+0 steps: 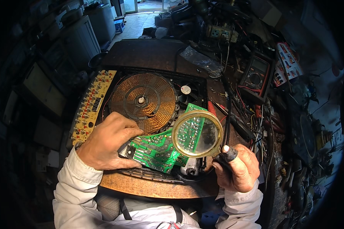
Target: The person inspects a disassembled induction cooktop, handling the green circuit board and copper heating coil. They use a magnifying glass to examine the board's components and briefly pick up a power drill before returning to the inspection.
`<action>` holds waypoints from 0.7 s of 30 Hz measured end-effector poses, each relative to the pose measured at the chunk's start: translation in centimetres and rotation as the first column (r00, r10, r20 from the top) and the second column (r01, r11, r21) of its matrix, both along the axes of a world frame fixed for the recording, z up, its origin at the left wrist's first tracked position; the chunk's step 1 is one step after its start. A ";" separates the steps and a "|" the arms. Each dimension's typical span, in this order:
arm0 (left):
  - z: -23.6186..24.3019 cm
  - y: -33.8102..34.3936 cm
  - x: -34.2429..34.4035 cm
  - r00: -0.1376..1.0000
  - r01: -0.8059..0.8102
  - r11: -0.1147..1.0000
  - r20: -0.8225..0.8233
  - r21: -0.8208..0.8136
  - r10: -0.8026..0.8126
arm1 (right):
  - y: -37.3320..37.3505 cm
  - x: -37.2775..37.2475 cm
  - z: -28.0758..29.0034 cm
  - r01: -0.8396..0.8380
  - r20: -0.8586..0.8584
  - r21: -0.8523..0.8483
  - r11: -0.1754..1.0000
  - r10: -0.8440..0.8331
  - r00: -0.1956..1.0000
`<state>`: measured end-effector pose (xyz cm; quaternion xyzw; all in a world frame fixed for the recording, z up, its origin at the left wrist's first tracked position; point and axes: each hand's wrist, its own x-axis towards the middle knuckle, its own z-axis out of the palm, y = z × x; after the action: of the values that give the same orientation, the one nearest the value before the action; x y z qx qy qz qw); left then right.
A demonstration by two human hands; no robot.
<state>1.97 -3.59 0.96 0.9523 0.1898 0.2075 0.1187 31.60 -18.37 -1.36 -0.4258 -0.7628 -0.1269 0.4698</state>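
Note:
My left hand grips the left end of a green circuit board, thumb along its top edge and fingers along its near edge. The board lies tilted over an opened induction cooker. Beside it sits the cooker's round copper coil. In my right hand is the dark handle of a magnifying glass. Its round lens, in a yellowish rim, hangs over the right part of the board, and solder points show through it. A yellow control board with a small display stands along the cooker's left side.
On the right of the wooden table lie a multimeter, a screwdriver, and tangled wires. A clear plastic bag rests at the back. A small fan sits behind the board. Cluttered parts line the right side.

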 end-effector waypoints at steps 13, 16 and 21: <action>0.1 0.0 0.0 1.000 0.006 1.000 0.015 -0.004 -0.006 | -0.3 0.1 0.1 0.008 0.022 -0.008 1.000 -0.008 1.000; 0.0 0.0 -0.1 1.000 0.005 1.000 0.013 0.000 -0.005 | -0.3 0.0 0.2 0.014 0.014 -0.007 1.000 -0.014 1.000; 0.0 0.0 -0.1 1.000 0.003 1.000 0.004 0.001 -0.003 | -0.3 0.1 0.1 -0.012 0.011 -0.017 1.000 0.012 1.000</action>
<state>1.87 -3.60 1.00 0.9523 0.1879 0.2091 0.1189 31.69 -18.68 -1.28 -0.4248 -0.7688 -0.1198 0.4627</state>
